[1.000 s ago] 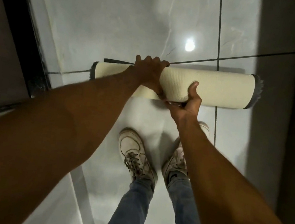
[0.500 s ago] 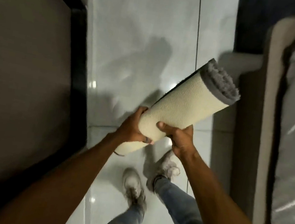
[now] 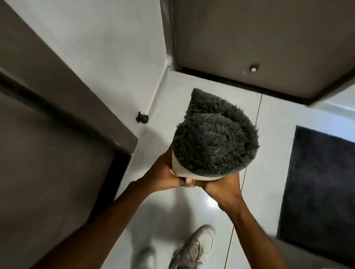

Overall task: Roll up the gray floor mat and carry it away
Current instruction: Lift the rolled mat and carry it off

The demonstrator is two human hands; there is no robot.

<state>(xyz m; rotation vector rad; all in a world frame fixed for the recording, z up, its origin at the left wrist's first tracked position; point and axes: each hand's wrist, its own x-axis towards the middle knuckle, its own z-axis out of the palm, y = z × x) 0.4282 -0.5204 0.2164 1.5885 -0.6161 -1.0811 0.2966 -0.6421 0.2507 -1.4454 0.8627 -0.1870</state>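
Note:
The rolled gray floor mat [image 3: 214, 139] stands upright in front of me, its shaggy gray end facing the camera and a strip of cream backing showing below. My left hand [image 3: 162, 171] grips the roll's left side and my right hand [image 3: 226, 186] grips its right side, fingers meeting underneath. The roll is held off the floor, and its lower part is hidden behind its own top end.
A brown door [image 3: 38, 160] stands at the left, with a black door stop [image 3: 142, 117] on the pale floor. Another brown door [image 3: 266, 32] lies ahead. A dark mat [image 3: 330, 192] lies on the floor at right. My shoes [image 3: 192, 250] are mid-step on the tiles.
The roll went from lying on the floor to being lifted and tipped upright in both hands. I have turned and walked; doors and a dark mat have come into view.

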